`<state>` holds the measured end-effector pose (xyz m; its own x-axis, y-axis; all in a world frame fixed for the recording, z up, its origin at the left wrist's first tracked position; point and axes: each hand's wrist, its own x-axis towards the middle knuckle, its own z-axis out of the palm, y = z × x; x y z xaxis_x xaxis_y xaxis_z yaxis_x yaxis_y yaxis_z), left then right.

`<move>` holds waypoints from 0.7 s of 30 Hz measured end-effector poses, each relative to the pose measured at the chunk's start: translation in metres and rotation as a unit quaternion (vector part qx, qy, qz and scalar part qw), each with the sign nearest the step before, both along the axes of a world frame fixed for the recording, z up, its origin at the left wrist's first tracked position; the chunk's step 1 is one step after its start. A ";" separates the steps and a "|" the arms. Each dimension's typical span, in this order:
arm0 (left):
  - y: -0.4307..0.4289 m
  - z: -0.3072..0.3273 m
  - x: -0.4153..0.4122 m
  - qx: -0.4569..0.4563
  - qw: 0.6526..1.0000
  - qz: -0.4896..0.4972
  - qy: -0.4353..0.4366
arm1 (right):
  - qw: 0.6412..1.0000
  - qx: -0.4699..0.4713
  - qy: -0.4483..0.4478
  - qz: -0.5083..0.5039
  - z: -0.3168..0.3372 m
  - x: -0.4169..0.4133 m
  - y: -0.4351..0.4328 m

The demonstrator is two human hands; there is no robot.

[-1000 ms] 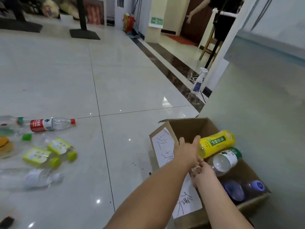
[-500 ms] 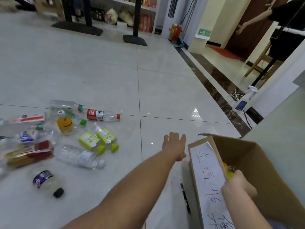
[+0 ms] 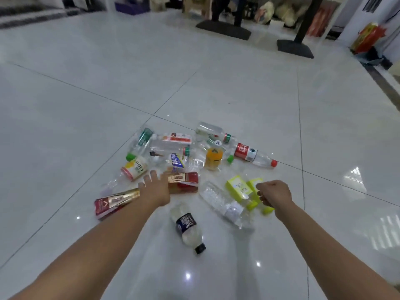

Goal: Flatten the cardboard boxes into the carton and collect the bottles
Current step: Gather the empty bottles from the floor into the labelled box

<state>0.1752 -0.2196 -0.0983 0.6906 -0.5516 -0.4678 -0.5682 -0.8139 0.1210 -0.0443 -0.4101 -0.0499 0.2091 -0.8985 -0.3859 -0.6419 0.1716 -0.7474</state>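
Several empty plastic bottles lie scattered on the white tiled floor. My left hand reaches out with fingers spread over a bottle with a red and gold label; a second such bottle lies under my forearm. My right hand hovers with fingers loosely curled, holding nothing, beside two yellow-green labelled bottles. A clear crumpled bottle lies between my hands. A dark-labelled bottle with a black cap is nearest to me. The carton is out of view.
Farther off lie an orange bottle, a red-labelled bottle with a red cap and others. Two black stand bases stand at the back, with shelves and bags behind them. Open tiled floor surrounds the pile.
The view has swung left from the carton to the bottle pile. My right hand has come out of the carton. Both hands now reach over the bottles.
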 end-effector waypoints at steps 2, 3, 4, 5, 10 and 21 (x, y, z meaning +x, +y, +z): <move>0.019 -0.018 -0.005 0.004 1.000 0.019 0.003 | 0.998 0.013 0.050 0.040 -0.019 0.008 0.002; 0.022 -0.029 -0.014 -0.011 1.000 -0.007 -0.026 | 0.995 0.008 0.079 0.059 -0.030 0.006 0.004; 0.022 -0.039 -0.026 -0.049 0.995 -0.058 -0.068 | 0.990 -0.004 0.112 0.081 -0.042 0.002 0.006; 0.020 -0.049 -0.037 -0.099 0.981 -0.130 -0.102 | 0.982 -0.023 0.150 0.114 -0.054 -0.003 0.009; 0.017 -0.088 -0.073 -0.136 0.827 -0.529 -0.132 | 0.930 -0.057 0.260 0.255 -0.120 -0.025 0.021; 0.026 -0.088 -0.062 -0.068 0.810 -0.567 -0.133 | 0.884 -0.050 0.385 0.261 -0.143 -0.020 0.027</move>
<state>0.1132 -0.1936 -0.1866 -0.2288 -0.9358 -0.2683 -0.9622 0.2592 -0.0832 -0.0644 -0.3830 -0.1924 0.3159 -0.7948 -0.5181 -0.9388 -0.3410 -0.0492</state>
